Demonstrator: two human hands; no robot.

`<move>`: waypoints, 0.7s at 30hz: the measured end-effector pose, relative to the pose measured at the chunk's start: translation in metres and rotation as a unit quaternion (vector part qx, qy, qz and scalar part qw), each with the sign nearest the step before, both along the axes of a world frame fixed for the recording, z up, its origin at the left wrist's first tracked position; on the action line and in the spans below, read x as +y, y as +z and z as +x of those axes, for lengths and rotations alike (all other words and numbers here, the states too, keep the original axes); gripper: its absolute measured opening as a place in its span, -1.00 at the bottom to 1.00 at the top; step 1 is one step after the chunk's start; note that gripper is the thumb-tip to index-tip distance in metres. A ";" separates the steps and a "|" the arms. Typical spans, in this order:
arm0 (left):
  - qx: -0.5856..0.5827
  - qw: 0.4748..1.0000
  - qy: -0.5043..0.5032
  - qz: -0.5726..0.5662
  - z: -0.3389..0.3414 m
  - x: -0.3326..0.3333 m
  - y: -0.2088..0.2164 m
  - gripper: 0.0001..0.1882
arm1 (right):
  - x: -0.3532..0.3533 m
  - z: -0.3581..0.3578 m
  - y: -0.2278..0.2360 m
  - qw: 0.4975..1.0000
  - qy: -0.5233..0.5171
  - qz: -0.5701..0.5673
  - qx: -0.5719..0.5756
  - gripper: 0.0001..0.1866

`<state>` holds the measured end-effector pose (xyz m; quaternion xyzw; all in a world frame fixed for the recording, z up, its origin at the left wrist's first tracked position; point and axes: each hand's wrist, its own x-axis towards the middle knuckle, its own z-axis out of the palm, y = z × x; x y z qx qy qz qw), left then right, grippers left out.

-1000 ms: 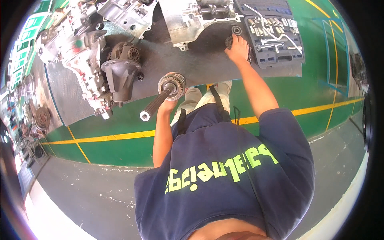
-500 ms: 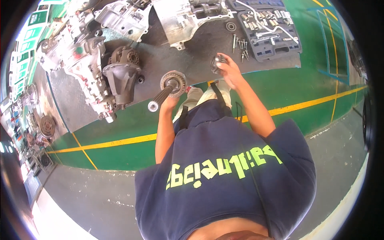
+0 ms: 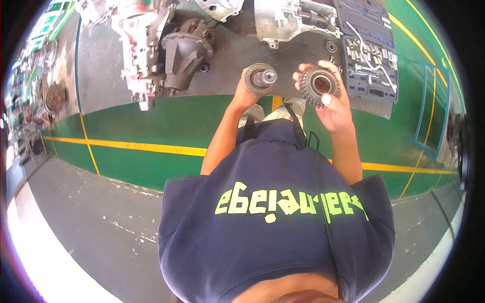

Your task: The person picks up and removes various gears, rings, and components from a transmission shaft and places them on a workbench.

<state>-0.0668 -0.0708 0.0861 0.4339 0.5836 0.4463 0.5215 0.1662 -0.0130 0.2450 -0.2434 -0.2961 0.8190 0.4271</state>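
In my left hand (image 3: 243, 97) is a splined shaft with a toothed ring (image 3: 266, 78), held up over the table's near edge. Its bright end points up toward me, and much of its length is hidden. My right hand (image 3: 337, 113) grips a dark ring gear (image 3: 307, 89) by its rim, fingers on the far side and thumb across the near face. The gear's open bore faces me. A small gap separates the gear from the shaft.
A metal table (image 3: 237, 55) carries a silver gearbox housing (image 3: 275, 22), a dark differential housing (image 3: 183, 53) and a larger transmission case (image 3: 132, 55). A blue socket set case (image 3: 371, 91) lies at the right, beside a small bearing (image 3: 331, 46). Yellow lines cross the green floor.
The shaft has swung so its end now faces up, nearer the gear. My right hand has turned the gear to show its bore. The view has shifted, moving the table parts rightward.
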 end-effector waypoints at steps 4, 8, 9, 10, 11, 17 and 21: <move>-0.023 1.000 -0.010 0.014 -0.001 0.007 0.026 -0.46 | -0.001 -0.014 0.019 0.998 0.004 0.019 0.059 -0.09; -0.069 0.996 0.020 0.054 0.002 0.010 0.035 -0.50 | 0.000 -0.017 0.027 0.997 0.019 0.057 0.050 -0.13; -0.053 0.995 0.039 0.072 0.003 0.011 0.034 -0.50 | 0.000 -0.017 0.029 0.996 0.023 0.079 0.030 -0.14; -0.028 0.997 0.053 0.058 0.003 0.011 0.033 -0.49 | 0.001 -0.018 0.031 0.996 0.021 0.089 0.010 -0.16; 0.003 1.000 -0.009 -0.026 0.000 0.011 0.031 -0.11 | 0.001 -0.022 0.033 0.991 0.012 0.132 -0.033 -0.16; -0.046 0.994 -0.007 0.095 -0.003 0.007 0.018 -0.18 | 0.017 -0.043 0.074 0.844 -0.049 0.424 -0.325 0.10; -0.023 0.993 -0.002 0.114 0.005 0.015 -0.004 -0.35 | 0.019 -0.065 0.110 0.713 -0.030 0.521 -0.469 0.08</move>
